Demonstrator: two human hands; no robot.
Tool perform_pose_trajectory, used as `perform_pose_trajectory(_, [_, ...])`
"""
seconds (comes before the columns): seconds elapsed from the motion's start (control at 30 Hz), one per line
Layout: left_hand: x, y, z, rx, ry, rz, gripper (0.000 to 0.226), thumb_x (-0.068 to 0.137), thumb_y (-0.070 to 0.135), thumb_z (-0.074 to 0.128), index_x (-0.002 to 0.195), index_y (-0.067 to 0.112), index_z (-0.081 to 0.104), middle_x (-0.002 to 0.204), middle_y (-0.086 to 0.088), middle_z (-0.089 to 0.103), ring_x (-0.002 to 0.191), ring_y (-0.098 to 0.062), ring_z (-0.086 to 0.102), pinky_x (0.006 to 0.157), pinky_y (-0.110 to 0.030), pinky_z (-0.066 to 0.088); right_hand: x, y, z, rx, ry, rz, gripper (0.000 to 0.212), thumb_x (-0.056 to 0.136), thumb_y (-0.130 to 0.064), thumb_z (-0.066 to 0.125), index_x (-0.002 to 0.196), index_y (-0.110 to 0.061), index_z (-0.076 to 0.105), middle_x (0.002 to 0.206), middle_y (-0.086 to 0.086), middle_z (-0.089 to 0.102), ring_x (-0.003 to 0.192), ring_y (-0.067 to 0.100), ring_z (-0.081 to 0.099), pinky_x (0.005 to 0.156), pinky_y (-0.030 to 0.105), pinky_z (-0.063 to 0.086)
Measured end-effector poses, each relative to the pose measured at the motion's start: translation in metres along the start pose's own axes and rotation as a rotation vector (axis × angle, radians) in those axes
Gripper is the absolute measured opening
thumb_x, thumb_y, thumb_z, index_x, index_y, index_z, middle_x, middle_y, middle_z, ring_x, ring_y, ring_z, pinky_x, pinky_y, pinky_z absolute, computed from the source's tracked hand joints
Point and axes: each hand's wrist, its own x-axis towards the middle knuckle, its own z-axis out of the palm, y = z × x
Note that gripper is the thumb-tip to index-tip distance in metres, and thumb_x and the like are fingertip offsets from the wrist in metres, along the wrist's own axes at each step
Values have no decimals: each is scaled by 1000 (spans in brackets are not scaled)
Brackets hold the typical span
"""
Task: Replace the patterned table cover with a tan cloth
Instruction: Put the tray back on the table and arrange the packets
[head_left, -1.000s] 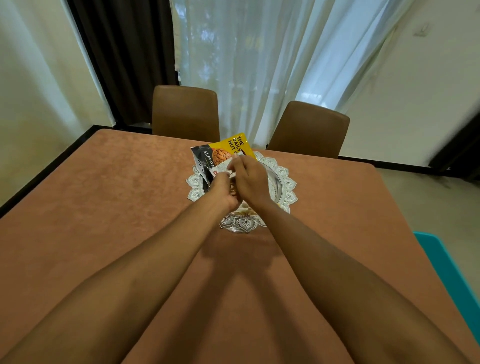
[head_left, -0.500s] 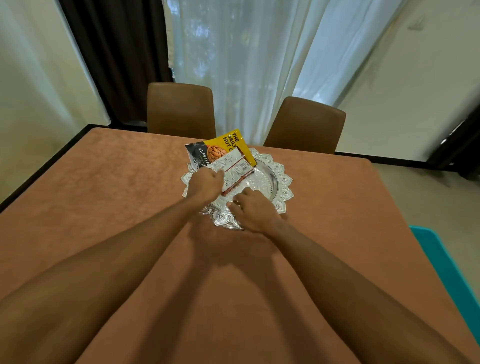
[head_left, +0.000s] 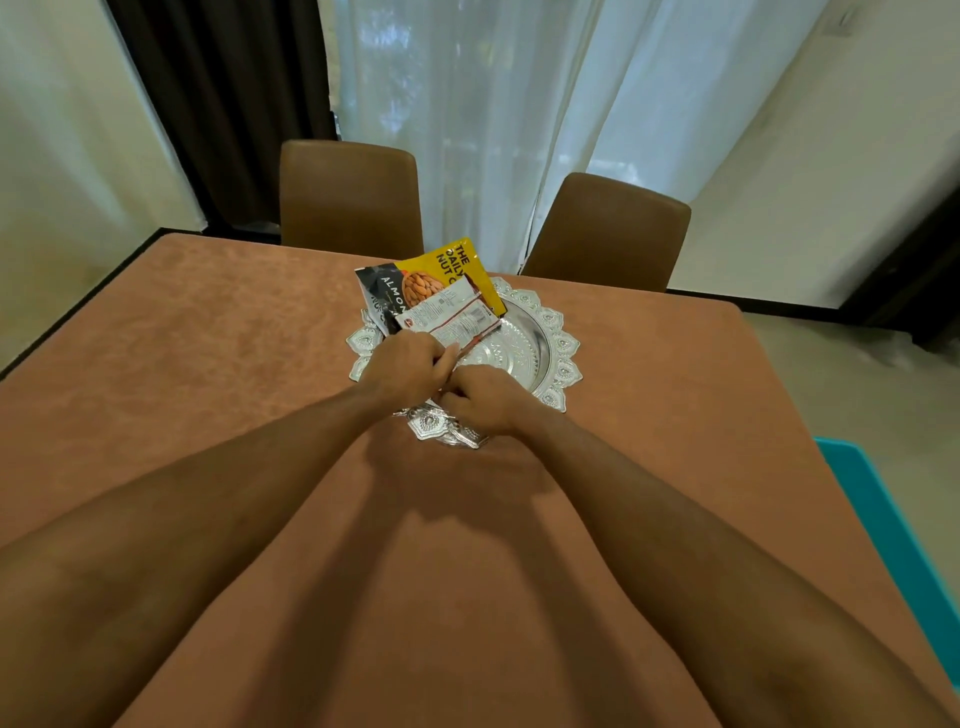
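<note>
Drawing both hands together at the near rim of the silver tray (head_left: 561, 358), we keep the fingers of our left hand (head_left: 408, 364) seemingly pinched on the white packet (head_left: 452, 317). Whether our right hand (head_left: 491, 402) grips anything in its curled fingers, we cannot tell. Under the tray the tan cloth (head_left: 208, 364) already covers the bench, so only redressing remains.

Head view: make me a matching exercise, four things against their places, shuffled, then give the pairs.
Things:
1 tan cloth
2 silver tray
3 yellow nut packet
4 white packet

Places:
a held by the left hand
b spread out under everything else
c at the tray's far rim
d on the cloth, in the middle

Pairs: 1-b, 2-d, 3-c, 4-a.
</note>
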Motion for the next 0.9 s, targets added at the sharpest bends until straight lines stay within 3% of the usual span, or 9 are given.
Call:
perform_pose_trajectory(0.07, [1,1,1,-1,-14,10,57,102,35,49,48,16,53,43,-1,47,40,-16,43,46,-30,30,-2,4,-2,44,35,-4,28,96,-23,57,71,-12,59,69,1,56,62,17,48,62,32,34])
perform_pose_trajectory(0.17, [2,0,-1,-49,8,-25,58,101,32,51,47,11,50,40,-4,41,37,-18,37,45,-32,25,-11,15,-8,90,253,-2,16,94,-31,56,89,-22,68,85,-7,64,77,11,54,67,34,42])
perform_pose_trajectory(0.27, [4,-2,0,-90,12,-57,59,100,32,51,49,4,54,41,-10,45,37,-22,40,44,-36,32,-20,23,-9,-106,261,0,37,93,-54,48,104,-27,70,97,-6,63,90,12,53,73,35,45])
perform_pose_trajectory(0.33, [4,0,1,-74,6,-63,60,101,32,51,45,9,47,39,-4,39,37,-19,36,43,-33,27,-25,24,0,-199,213,-37,48,95,-60,40,111,-27,71,100,-3,60,91,15,52,72,34,43])
perform_pose_trajectory(0.5, [4,2,2,21,-41,-47,61,100,33,51,43,19,35,40,2,36,38,-15,34,47,-28,20,-29,23,21,-158,275,-161,48,101,-47,32,102,-18,71,92,-2,57,80,17,49,74,35,43])
perform_pose_trajectory(0.63, [4,4,2,24,-61,-35,61,100,32,52,43,20,35,40,2,36,37,-16,34,47,-28,22,-28,16,19,-148,259,-263,34,104,-32,38,89,-12,61,83,2,54,74,20,47,73,31,35])
perform_pose_trajectory(0.77, [6,2,2,14,-75,-46,60,99,32,52,43,18,39,40,0,38,38,-18,37,46,-30,24,-19,15,8,-65,170,-95,36,104,-35,48,73,-19,47,65,-8,43,60,14,40,58,32,26])
perform_pose_trajectory(0.9, [8,-1,4,10,-81,-58,57,99,34,52,46,13,46,42,-4,42,41,-23,42,45,-32,31,-6,20,3,-59,87,4,44,100,-37,54,59,-22,47,54,-5,48,52,11,43,55,31,27])
